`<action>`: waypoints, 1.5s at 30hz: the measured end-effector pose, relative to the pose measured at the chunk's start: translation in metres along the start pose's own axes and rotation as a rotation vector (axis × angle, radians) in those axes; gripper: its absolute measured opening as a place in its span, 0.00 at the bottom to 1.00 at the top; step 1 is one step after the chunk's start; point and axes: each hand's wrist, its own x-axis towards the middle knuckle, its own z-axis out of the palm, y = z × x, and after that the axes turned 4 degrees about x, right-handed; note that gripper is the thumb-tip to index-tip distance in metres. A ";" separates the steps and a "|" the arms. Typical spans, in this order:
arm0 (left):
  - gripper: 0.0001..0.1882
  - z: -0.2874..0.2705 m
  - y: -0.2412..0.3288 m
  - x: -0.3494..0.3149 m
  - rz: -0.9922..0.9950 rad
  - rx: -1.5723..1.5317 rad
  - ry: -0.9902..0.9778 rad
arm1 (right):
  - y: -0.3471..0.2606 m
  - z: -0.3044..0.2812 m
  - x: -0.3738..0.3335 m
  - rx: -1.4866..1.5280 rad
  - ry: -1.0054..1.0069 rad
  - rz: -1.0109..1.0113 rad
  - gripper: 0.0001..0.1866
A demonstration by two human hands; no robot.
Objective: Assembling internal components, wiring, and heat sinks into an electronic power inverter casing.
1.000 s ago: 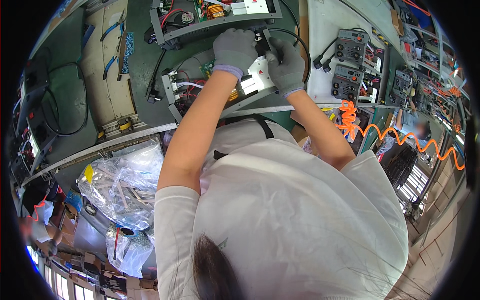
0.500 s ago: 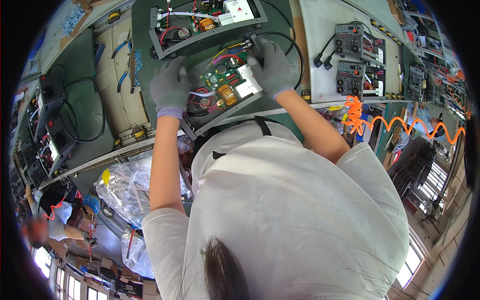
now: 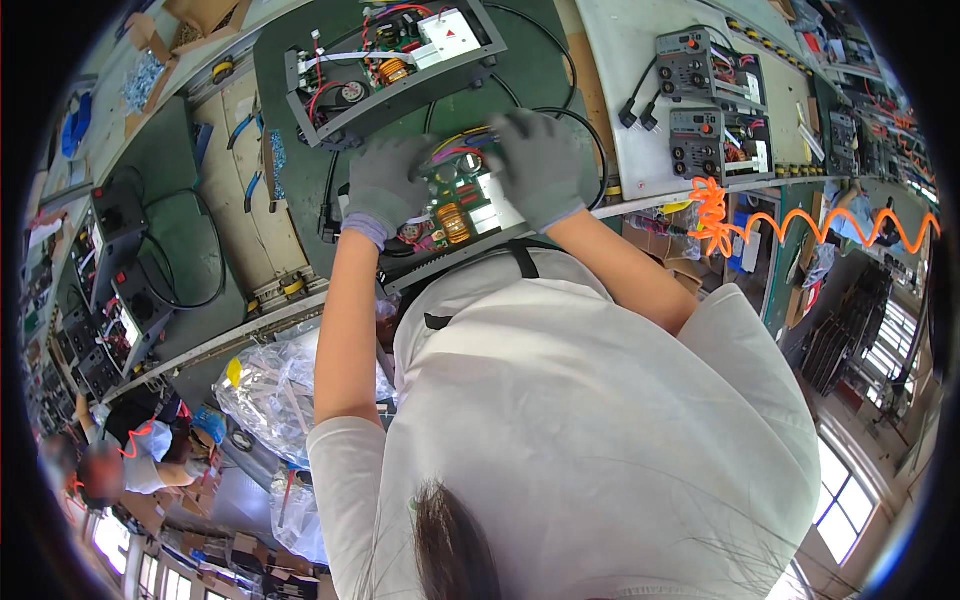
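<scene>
Close in front of me is an open electronic unit in a dark metal housing. Its green circuit board (image 3: 455, 185) carries a copper-wound coil (image 3: 453, 223) and a white block (image 3: 493, 207), with coloured wires along the far side. My left hand (image 3: 386, 190), in a grey glove, is curled over the unit's left side, fingers slightly blurred. On the right, my gloved right hand (image 3: 545, 172) grips the far right end, its fingertips partly hidden and smeared. A second open unit (image 3: 395, 75) with a similar coil and white block lies just beyond, touched by neither hand.
Black cables (image 3: 590, 130) loop at the right. Blue-handled pliers (image 3: 252, 190) lie left of the dark mat. Two finished-looking units (image 3: 697, 140) stand on the right bench beside an orange coiled hose (image 3: 712, 220). More units (image 3: 150, 300) sit at left; plastic-wrapped items (image 3: 270, 385) lie below the bench edge.
The near unit has turned so its front edge lies more level, and both hands have moved with it. My left hand has shifted right, further over the board. The whole view has shifted slightly.
</scene>
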 end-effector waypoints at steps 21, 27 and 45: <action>0.12 0.030 0.065 0.034 0.049 -0.715 0.204 | 0.027 0.019 -0.035 0.390 0.296 0.040 0.10; 0.12 0.041 0.078 0.042 -0.189 -0.734 -0.007 | 0.022 0.012 -0.039 0.399 0.333 0.013 0.12; 0.17 0.040 0.075 0.029 -0.179 -0.873 0.092 | 0.033 0.003 -0.026 0.342 0.292 0.042 0.14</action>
